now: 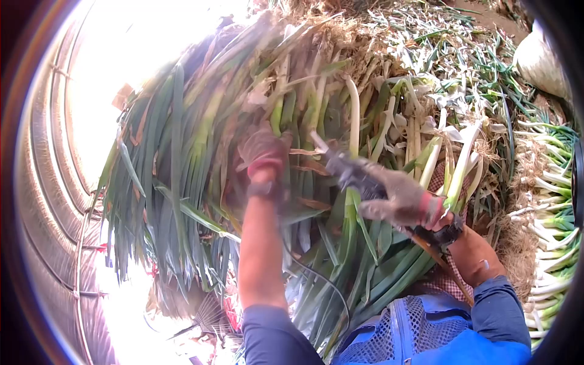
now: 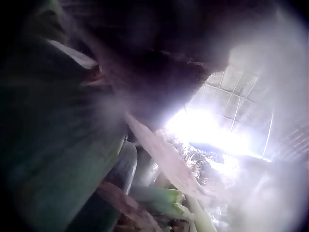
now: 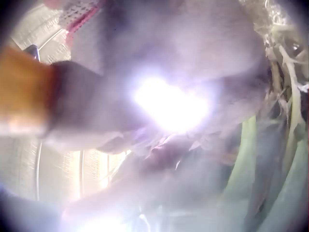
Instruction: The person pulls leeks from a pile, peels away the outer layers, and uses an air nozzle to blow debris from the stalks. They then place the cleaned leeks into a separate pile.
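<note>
Leeks [image 1: 201, 128] with long green leaves lie in a big pile across the head view. The gloved left hand [image 1: 264, 151] is blurred against their pale stalks; its finger pose is unclear. Dark glove [image 2: 159, 77] fills the top of the left wrist view, beside a broad leaf [image 2: 63, 145] and a dry strip [image 2: 164, 159]. My gloved right hand [image 1: 398, 198] grips a dark tool [image 1: 353, 173] with a light nozzle tip [image 1: 319, 141] pointing toward the stalks. A brown hose [image 1: 447, 261] runs below that hand. Glare hides much of the right wrist view.
Leeks with white stems [image 1: 553, 243] lie in a row at the right, beside matted roots [image 1: 520, 237]. Loose leaf scraps [image 1: 450, 55] cover the upper right, near a pale rounded bundle [image 1: 541, 64]. A thin cable [image 1: 316, 269] crosses below the left hand. Ribbed sheeting [image 1: 61, 158] stands at the left.
</note>
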`<state>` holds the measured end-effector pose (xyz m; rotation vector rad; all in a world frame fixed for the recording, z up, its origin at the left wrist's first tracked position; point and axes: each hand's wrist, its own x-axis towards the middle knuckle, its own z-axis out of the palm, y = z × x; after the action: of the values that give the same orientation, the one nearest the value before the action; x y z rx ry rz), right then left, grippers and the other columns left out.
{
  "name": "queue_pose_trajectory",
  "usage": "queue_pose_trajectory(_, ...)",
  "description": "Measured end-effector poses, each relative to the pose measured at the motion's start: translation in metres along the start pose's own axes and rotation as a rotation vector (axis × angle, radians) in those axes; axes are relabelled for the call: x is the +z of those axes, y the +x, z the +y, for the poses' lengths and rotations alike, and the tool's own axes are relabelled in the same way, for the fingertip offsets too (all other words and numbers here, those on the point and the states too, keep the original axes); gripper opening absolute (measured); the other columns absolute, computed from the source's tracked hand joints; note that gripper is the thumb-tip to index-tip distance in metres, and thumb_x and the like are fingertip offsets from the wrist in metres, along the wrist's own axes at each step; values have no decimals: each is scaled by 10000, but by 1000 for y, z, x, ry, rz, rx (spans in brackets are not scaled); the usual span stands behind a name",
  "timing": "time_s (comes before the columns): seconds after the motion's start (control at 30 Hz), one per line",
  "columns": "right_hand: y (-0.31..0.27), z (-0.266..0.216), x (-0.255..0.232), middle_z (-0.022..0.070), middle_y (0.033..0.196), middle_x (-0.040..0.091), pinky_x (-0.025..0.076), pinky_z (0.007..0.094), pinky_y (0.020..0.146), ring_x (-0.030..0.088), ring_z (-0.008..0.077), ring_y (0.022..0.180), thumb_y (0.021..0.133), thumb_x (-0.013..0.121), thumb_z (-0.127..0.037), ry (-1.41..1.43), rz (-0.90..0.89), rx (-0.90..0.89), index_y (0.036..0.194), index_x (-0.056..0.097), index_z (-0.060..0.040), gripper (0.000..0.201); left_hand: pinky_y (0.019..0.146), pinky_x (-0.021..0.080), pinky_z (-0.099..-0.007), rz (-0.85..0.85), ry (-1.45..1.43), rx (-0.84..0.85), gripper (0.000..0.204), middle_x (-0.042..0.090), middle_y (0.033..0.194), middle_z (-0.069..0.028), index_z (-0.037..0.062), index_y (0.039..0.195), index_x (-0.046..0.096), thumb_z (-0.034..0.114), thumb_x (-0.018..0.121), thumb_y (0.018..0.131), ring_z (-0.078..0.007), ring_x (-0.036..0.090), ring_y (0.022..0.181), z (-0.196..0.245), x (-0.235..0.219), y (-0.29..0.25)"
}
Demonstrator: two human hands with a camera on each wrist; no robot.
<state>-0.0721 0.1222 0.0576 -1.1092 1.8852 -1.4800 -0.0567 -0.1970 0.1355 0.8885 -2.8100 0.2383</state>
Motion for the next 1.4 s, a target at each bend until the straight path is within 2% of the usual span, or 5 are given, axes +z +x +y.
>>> queue_pose_trajectory(0.37,18,-1,26,330,1468,651,502,461,1159,690,467,1292,929,803,-466,-136,-25,-97,1682,374,36,1001,957,592,-478,-296,-239,-215,501,826,1070,-213,61,1161,821,379,836,774,-411,789,1043,-18,-10,-69)
queue_pose_trajectory(0.57,72,-6,16,310,1240,756,557,481,1046,746,459,1145,927,777,-427,-185,113,38,1674,408,7,940,953,598,-456,-273,-287,-211,520,834,1062,-192,50,1199,815,391,848,808,-371,804,1021,-22,-16,-121)
queue_pose_trajectory(0.73,112,-11,4,293,1412,699,526,448,1115,707,433,1263,939,783,-438,-238,136,31,1689,398,-27,938,895,617,-424,-274,-370,-242,504,837,999,-174,25,1162,817,373,863,801,-322,815,951,-21,-20,-145)
queue_pose_trajectory(0.97,34,0,11,302,1372,712,528,436,1102,719,411,1244,930,799,-407,-142,-3,-82,1685,395,-6,946,853,626,-408,-276,-433,-190,480,833,949,-141,17,1116,816,374,882,801,-263,813,867,-23,-29,-166)
queue_pose_trajectory(1.4,-54,-22,-21,309,1461,664,516,421,1150,685,403,1341,879,862,-272,-88,17,14,1660,431,24,939,833,585,-512,-185,-324,0,533,742,953,-228,-10,1034,681,414,886,783,-426,742,886,50,-13,-246)
